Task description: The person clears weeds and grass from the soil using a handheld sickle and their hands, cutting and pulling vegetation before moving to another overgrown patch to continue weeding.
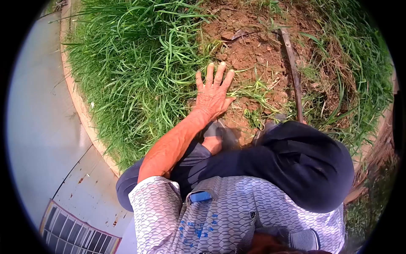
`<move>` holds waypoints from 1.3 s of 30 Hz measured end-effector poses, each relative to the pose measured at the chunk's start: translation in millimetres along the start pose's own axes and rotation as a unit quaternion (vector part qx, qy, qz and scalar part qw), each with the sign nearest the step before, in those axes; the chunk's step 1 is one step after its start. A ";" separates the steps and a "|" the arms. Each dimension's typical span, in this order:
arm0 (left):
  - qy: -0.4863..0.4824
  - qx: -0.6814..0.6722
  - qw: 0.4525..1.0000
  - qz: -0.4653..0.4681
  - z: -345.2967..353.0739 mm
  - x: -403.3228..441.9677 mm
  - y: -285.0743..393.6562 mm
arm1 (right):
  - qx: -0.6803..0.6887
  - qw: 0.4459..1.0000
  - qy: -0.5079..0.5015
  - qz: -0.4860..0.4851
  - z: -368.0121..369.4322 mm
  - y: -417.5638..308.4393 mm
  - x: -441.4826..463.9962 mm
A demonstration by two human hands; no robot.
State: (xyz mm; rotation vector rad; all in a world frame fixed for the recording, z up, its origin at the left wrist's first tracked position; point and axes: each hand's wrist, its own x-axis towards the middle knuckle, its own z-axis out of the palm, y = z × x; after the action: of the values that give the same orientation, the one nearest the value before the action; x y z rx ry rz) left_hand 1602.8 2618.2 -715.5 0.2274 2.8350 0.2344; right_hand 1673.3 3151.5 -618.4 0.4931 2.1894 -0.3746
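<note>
My left hand (214,91) is palm down with its fingers spread, at the line where tall green grass (135,63) meets bare reddish soil (249,55). Nothing shows in its grip, though the palm side is hidden. Pulled, wilting blades of grass (260,94) lie on the soil just right of the thumb. To the right, a long, thin wooden stick (292,67) lies over the soil, its lower end disappearing by my right knee. A thin dark piece (242,34) sits on the soil farther ahead; its kind is unclear. My right hand does not show.
My bent knees (311,169) in dark trousers are close to the soil. A curved raised edging (78,101) borders the grass at left, with pale paving (42,93) beyond. More grass and dry stalks (344,76) stand at right. A barred window-like panel (76,230) shows at lower left.
</note>
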 end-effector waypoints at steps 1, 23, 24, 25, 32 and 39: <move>-0.002 -0.007 0.999 -0.041 3.5 -0.5 -8.6 | 0.010 1.000 0.005 0.000 0.6 0.0 -2.2; -0.211 -0.380 0.900 -0.032 -20.9 58.0 11.2 | -0.021 0.970 0.106 -0.216 154.0 -105.7 122.9; -0.076 -0.381 0.913 -0.121 -19.5 63.4 -10.1 | -0.021 0.972 0.105 -0.211 156.4 -101.1 123.3; -0.108 -0.235 0.949 -0.179 -5.0 63.5 -42.6 | -0.021 0.973 0.103 -0.206 158.2 -97.2 123.2; -0.009 -0.260 0.947 -0.189 -21.5 40.4 -87.9 | 0.103 0.980 0.082 -0.150 133.4 -140.5 116.2; -0.168 -0.109 0.952 -0.232 -2.5 52.2 -113.7 | 0.137 0.983 -0.019 -0.123 117.2 -151.0 109.6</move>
State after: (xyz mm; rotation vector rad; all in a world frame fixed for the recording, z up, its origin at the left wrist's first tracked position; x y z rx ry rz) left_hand 1537.6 2516.4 -747.9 -0.4043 2.4110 0.3603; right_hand 1619.1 2992.9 -761.4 0.3580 2.1769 -0.8209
